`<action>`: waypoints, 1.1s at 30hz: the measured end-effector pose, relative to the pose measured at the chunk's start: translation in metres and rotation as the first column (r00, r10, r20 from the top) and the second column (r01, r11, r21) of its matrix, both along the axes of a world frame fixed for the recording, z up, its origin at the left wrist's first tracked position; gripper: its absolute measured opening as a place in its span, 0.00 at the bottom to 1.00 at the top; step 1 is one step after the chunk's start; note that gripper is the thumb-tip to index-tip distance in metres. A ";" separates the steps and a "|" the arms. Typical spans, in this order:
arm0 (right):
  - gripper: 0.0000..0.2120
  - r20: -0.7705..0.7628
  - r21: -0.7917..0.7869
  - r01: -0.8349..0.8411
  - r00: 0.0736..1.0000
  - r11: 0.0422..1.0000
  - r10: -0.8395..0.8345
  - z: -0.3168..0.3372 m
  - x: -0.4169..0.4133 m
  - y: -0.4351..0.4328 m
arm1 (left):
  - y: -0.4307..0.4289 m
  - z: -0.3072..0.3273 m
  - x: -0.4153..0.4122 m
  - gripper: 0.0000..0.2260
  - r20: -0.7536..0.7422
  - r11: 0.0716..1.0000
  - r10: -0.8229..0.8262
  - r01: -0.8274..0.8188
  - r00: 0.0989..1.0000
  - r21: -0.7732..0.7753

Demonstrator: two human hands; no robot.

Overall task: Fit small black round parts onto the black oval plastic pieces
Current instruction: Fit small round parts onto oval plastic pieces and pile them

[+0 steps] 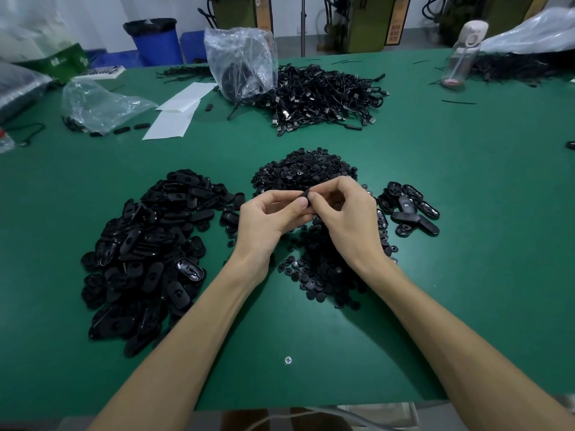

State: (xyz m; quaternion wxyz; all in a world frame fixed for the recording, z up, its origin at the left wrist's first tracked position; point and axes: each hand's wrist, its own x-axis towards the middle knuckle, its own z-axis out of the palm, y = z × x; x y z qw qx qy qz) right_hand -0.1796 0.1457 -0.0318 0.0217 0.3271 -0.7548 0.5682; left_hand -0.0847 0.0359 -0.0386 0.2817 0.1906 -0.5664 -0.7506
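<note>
Black oval pile (146,253) L, round-part heap (306,169) ctr, cables (323,94) behind.

We are pinching one black oval piece (306,197) between our left hand (267,219) and right hand (345,213), above the heap of small round parts (305,169) on the green table (466,275). A big pile of oval pieces (146,244) is lying to our left, a smaller cluster (410,209) to our right.
</note>
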 end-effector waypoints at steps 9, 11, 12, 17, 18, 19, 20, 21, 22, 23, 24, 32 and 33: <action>0.01 -0.159 0.042 -0.084 0.983 0.996 0.089 0.001 0.004 0.000 | 0.000 0.001 0.000 0.07 0.022 0.998 0.038 -0.039 0.999 0.043; 0.01 -0.219 0.071 -0.100 0.969 0.992 0.113 0.000 0.005 -0.002 | 0.000 0.001 0.000 0.07 0.027 0.998 0.046 -0.047 0.999 0.044; 0.02 -0.241 0.078 -0.102 0.963 0.992 0.118 -0.001 0.005 -0.002 | 0.000 0.001 0.000 0.06 0.028 0.998 0.049 -0.050 0.998 0.043; 0.04 -0.301 0.079 -0.108 0.945 0.991 0.127 -0.002 0.005 -0.002 | -0.004 0.001 0.001 0.06 0.022 0.998 0.059 -0.060 0.998 0.022; 0.05 -0.298 0.071 -0.115 0.946 0.991 0.131 -0.002 0.005 -0.002 | -0.004 0.001 0.001 0.06 0.023 0.998 0.060 -0.060 0.998 0.020; 0.05 -0.291 0.062 -0.122 0.947 0.991 0.134 -0.002 0.005 -0.002 | -0.005 0.001 0.001 0.06 0.027 0.998 0.059 -0.059 0.998 0.017; 0.06 -0.284 0.056 -0.126 0.949 0.990 0.137 -0.002 0.005 -0.002 | -0.005 0.001 0.001 0.06 0.032 0.998 0.057 -0.058 0.998 0.014; 0.06 -0.275 0.054 -0.130 0.951 0.990 0.140 -0.001 0.005 -0.001 | -0.005 0.001 0.001 0.06 0.037 0.998 0.055 -0.055 0.998 0.010; 0.06 -0.264 0.053 -0.134 0.954 0.990 0.144 -0.001 0.005 -0.001 | -0.005 0.001 0.001 0.06 0.042 0.999 0.053 -0.053 0.998 0.003; 0.07 -0.248 0.052 -0.140 0.957 0.989 0.149 0.000 0.005 0.000 | -0.006 0.001 0.001 0.07 0.043 0.999 0.052 -0.052 0.998 -0.004; 0.08 -0.227 0.049 -0.148 0.961 0.988 0.155 0.001 0.006 0.001 | -0.007 0.001 0.001 0.06 0.042 0.998 0.055 -0.054 0.998 -0.009; 0.10 0.000 -0.079 -0.072 0.997 0.994 0.072 0.009 -0.006 0.003 | -0.010 0.003 0.002 0.07 0.039 0.999 0.027 -0.026 0.999 -0.023; 0.09 0.043 -0.077 -0.092 0.995 0.993 0.095 0.008 -0.008 0.004 | -0.009 0.003 0.002 0.07 0.043 1.000 0.002 0.000 0.999 -0.027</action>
